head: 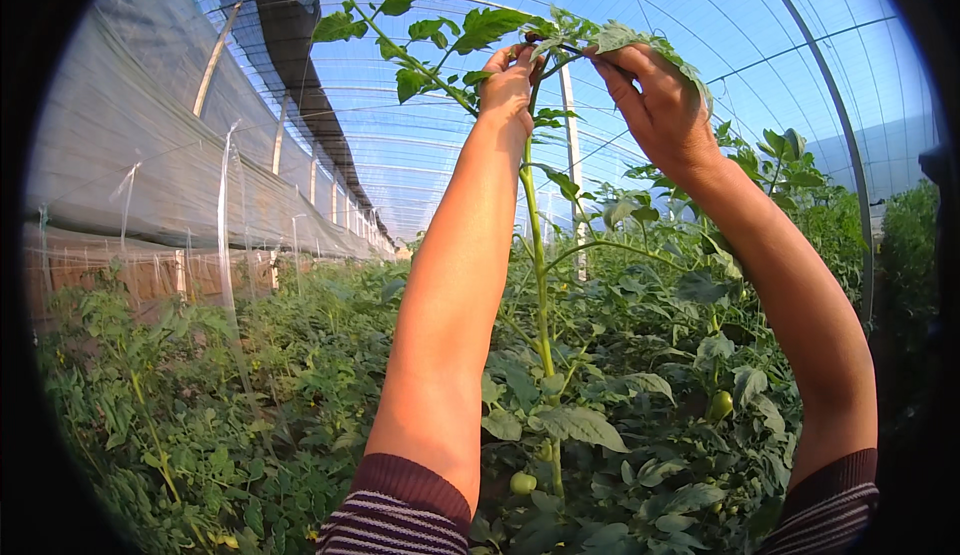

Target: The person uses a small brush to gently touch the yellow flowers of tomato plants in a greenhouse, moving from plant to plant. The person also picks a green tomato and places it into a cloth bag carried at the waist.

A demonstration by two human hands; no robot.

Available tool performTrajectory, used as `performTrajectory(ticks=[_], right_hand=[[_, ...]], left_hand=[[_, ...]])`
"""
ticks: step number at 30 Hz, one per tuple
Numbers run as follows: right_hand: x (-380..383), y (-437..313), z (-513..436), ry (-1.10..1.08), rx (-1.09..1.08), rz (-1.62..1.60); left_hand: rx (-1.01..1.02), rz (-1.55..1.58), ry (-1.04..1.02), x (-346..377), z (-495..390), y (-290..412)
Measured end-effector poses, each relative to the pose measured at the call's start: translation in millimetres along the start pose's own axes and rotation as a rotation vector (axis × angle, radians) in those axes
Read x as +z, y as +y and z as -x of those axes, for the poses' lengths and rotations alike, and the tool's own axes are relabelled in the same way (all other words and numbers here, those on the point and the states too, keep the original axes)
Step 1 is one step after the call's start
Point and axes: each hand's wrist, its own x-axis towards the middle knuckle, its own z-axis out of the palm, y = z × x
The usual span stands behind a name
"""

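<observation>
A tall tomato plant (541, 285) rises in front of me, its green stem running up between my raised arms. My left hand (511, 86) is closed at the stem's upper part, its fingertips by a small dark reddish piece (533, 36). My right hand (664, 101) pinches a thin dark strip (571, 49) that spans towards the left fingertips; whether it is a tie or a tool I cannot tell. Leaves at the plant's top (626, 36) partly cover the right fingers. A leafy branch (420, 64) reaches out to the upper left.
Green tomatoes (523, 483) (721, 405) hang low among dense foliage. Clear plastic strings (226, 255) hang at the left, near a sheet wall (135, 135) with wooden posts. A pale post (571, 135) stands behind the plant; a curved metal pipe (836, 105) arches at the right.
</observation>
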Motion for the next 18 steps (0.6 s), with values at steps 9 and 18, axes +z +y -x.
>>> performTrajectory(ticks=[9,18], right_hand=[[-5.7,2.6,2.8,0.001,0.072,0.026],[-4.4,-3.4,3.7,-0.004,0.170,-0.048]], left_hand=[[0.014,-0.012,0.035,3.5,5.8,-2.7],[0.072,-0.009,0.004,4.2,7.5,-5.0]])
